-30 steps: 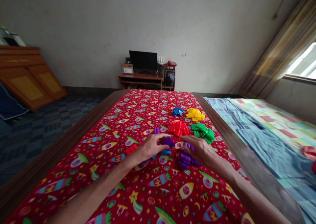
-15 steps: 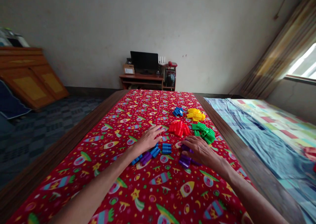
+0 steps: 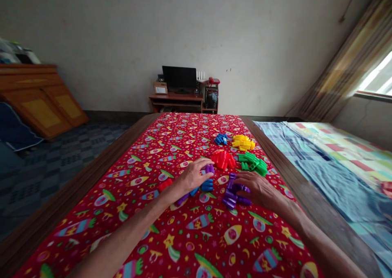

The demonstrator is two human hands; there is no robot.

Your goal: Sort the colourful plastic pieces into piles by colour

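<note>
My left hand (image 3: 193, 176) is closed on a small purple plastic block (image 3: 210, 170), held between thumb and fingers just above the cloth. Beneath and beside that hand lie a blue block (image 3: 207, 185) and a purple one (image 3: 182, 199), partly covered by my wrist. A red block (image 3: 165, 184) shows to the left of my forearm. My right hand (image 3: 255, 186) rests over a pile of purple blocks (image 3: 229, 198), its fingers stretched and thumb apart. Farther off are heaps of red blocks (image 3: 223, 159), green blocks (image 3: 253, 163), yellow blocks (image 3: 243, 142) and blue blocks (image 3: 221, 139).
A red patterned cloth (image 3: 196, 237) covers the long wooden table (image 3: 275, 147). To the right is a bed (image 3: 330, 163) with bedding. Against the far wall stands a desk with a monitor (image 3: 179, 79); a wooden cabinet (image 3: 39, 102) is at left.
My left hand has moved right and now has a purple block in its fingers. A red block has come into view left of my forearm. My right hand has shifted slightly right, uncovering more purple blocks.
</note>
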